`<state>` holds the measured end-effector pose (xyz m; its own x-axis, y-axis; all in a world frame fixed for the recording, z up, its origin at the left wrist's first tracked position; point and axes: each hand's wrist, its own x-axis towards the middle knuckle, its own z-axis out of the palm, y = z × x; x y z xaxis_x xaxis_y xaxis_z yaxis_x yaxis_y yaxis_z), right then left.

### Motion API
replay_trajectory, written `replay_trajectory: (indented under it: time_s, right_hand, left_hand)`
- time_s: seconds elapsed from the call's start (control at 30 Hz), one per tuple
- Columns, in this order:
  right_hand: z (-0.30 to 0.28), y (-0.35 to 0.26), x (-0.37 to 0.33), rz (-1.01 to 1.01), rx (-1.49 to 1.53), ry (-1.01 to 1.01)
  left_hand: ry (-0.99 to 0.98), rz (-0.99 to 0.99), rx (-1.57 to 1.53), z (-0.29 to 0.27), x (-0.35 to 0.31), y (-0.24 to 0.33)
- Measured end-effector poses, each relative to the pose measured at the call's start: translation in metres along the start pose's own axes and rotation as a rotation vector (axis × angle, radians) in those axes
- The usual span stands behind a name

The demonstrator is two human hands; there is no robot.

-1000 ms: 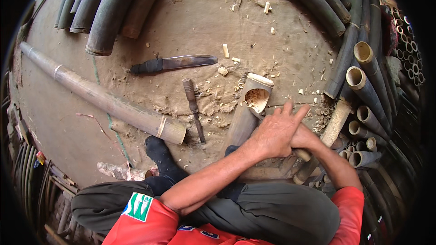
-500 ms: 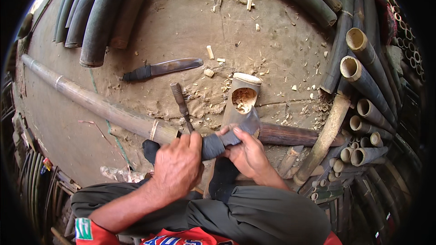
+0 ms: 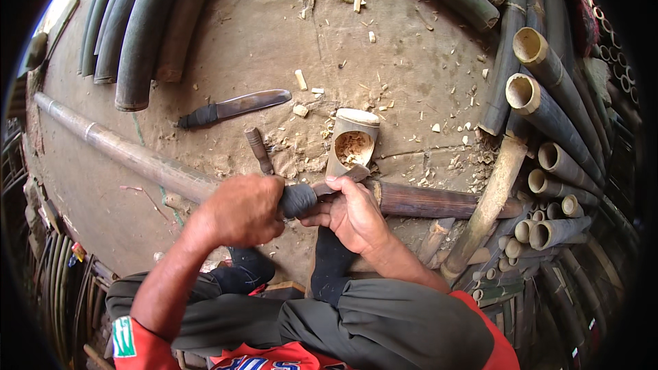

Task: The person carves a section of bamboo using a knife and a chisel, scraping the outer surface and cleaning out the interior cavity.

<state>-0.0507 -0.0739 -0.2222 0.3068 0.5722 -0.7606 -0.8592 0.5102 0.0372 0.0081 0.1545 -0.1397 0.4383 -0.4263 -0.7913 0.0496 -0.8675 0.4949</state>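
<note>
My left hand is closed in a fist around the black-wrapped handle of a broad-bladed knife. My right hand pinches the blade, thumb on top and fingers curled beneath. The blade lies close over the near part of an upright-looking piece of bamboo, partly hiding it; whether it touches I cannot tell. A large round hole in the bamboo holds pale shavings. Just beyond my left hand, a tool with a turned wooden handle leans on the ground, its lower end hidden.
A second knife lies farther off on the brown ground sheet, among scattered chips. A long bamboo pole crosses from the left, and a dark bamboo length runs right. Stacked bamboo tubes crowd the right; thick poles lie far left.
Both hands have shifted left and slightly away from me with the knife. The blade has turned from showing its broad face to a narrower, more edge-on view.
</note>
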Motion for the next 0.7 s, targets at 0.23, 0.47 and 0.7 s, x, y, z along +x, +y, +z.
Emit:
replay_trajectory:
  time_s: [0.23,0.47,0.7]
  right_hand:
    - [-0.018,0.002,-0.047,-0.203,-0.703,0.216]
    - [-0.022,-0.059,-0.086,-0.568,-0.942,0.118]
    - [-0.060,-0.095,-0.063,-1.350,-2.258,0.639]
  left_hand:
    - [0.182,-0.204,-0.656,0.124,-0.021,0.064]
    - [0.193,0.185,-0.395,0.092,0.014,0.086]
    - [0.752,-0.091,-0.887,0.040,0.098,-0.011]
